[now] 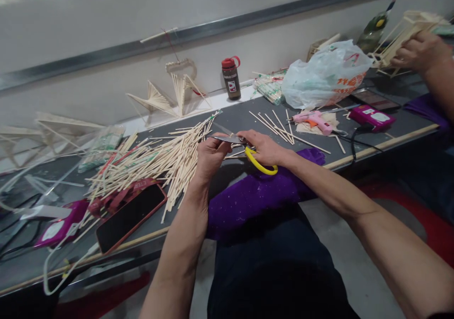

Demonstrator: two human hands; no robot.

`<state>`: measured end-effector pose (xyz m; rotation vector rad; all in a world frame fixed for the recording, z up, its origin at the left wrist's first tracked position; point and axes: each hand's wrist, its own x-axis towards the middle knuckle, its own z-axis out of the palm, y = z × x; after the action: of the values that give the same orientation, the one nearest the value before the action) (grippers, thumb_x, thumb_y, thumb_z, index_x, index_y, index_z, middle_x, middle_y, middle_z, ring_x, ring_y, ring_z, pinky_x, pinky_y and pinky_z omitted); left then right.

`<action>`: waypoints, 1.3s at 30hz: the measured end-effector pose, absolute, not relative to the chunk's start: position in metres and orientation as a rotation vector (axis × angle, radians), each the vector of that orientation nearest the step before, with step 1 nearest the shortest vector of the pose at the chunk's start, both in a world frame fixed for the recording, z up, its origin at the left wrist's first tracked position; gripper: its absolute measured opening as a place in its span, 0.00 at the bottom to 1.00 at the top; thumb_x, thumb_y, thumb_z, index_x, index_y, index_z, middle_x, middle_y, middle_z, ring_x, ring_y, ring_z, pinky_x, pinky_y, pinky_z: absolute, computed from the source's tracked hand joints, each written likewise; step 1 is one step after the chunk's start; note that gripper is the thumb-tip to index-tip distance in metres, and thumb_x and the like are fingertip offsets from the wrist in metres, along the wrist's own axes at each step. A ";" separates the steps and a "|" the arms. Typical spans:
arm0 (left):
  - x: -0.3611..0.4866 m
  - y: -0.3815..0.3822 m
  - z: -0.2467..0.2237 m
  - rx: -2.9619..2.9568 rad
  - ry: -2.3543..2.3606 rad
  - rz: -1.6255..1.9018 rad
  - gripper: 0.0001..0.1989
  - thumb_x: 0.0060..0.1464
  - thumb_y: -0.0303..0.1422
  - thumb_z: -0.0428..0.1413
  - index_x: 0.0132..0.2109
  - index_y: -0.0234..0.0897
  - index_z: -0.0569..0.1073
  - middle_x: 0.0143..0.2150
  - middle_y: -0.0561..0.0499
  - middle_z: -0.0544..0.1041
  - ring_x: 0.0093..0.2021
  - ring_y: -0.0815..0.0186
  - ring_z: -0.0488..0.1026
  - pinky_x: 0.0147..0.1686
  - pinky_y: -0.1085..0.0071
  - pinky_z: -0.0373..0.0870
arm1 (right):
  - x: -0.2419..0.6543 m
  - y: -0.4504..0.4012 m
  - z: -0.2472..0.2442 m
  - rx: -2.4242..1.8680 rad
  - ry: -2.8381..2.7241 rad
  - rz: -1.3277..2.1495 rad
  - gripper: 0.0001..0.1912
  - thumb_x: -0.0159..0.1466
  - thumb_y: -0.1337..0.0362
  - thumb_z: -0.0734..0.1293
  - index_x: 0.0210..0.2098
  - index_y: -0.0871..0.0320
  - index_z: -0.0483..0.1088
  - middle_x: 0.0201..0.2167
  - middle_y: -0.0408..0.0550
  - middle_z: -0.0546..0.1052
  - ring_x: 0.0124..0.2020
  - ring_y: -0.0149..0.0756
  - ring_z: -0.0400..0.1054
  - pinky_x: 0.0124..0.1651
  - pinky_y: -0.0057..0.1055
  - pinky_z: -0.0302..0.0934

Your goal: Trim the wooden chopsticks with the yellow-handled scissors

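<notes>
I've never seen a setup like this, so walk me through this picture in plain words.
There is no robot here: a person works bare-handed, filmed by a camera worn on the head, looking forward and down. The right hand holds yellow-handled scissors. The left hand is by the blades; whether it grips anything is hard to tell. On the dark table lie a pile of thin wooden sticks, a phone, a pink glue gun and a plastic bag. At far right, another person's hand holds a stick frame.
</notes>
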<state>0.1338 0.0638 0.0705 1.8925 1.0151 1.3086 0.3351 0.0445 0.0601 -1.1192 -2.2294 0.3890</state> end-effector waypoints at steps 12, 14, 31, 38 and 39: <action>0.138 0.063 0.072 1.842 1.004 1.312 0.14 0.53 0.41 0.61 0.27 0.37 0.73 0.22 0.53 0.72 0.22 0.72 0.66 0.22 0.75 0.60 | 0.335 0.046 0.062 -1.203 -2.237 0.304 0.27 0.56 0.71 0.64 0.55 0.55 0.62 0.48 0.52 0.73 0.49 0.45 0.66 0.54 0.43 0.61; 0.139 0.063 0.073 1.830 1.012 1.301 0.13 0.53 0.40 0.61 0.27 0.36 0.74 0.22 0.53 0.73 0.22 0.72 0.66 0.22 0.76 0.60 | 0.336 0.047 0.061 -1.201 -2.230 0.300 0.27 0.56 0.71 0.64 0.55 0.55 0.63 0.48 0.53 0.73 0.49 0.44 0.66 0.53 0.43 0.61; 0.133 0.067 0.066 1.922 1.187 1.313 0.10 0.54 0.36 0.58 0.28 0.37 0.77 0.22 0.54 0.74 0.23 0.72 0.66 0.23 0.77 0.58 | 0.335 0.045 0.060 -1.187 -2.182 0.227 0.33 0.59 0.50 0.70 0.59 0.55 0.61 0.46 0.52 0.73 0.44 0.42 0.66 0.49 0.41 0.59; 0.134 0.062 0.069 2.028 1.185 1.284 0.16 0.57 0.40 0.56 0.25 0.38 0.75 0.19 0.55 0.70 0.21 0.72 0.64 0.22 0.76 0.55 | 0.335 0.045 0.060 -1.163 -2.201 0.260 0.33 0.59 0.49 0.70 0.60 0.54 0.60 0.48 0.52 0.73 0.44 0.43 0.66 0.49 0.41 0.59; 0.133 0.062 0.069 2.028 1.177 1.279 0.17 0.58 0.41 0.56 0.25 0.38 0.75 0.19 0.55 0.70 0.21 0.72 0.63 0.21 0.76 0.55 | 0.335 0.045 0.060 -1.156 -2.201 0.266 0.33 0.59 0.49 0.70 0.60 0.54 0.60 0.48 0.52 0.73 0.45 0.43 0.66 0.49 0.41 0.59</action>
<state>0.1334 0.0620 0.0691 2.0284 1.1770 1.2790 0.3352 0.0454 0.0598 -1.1563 -2.2011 0.2657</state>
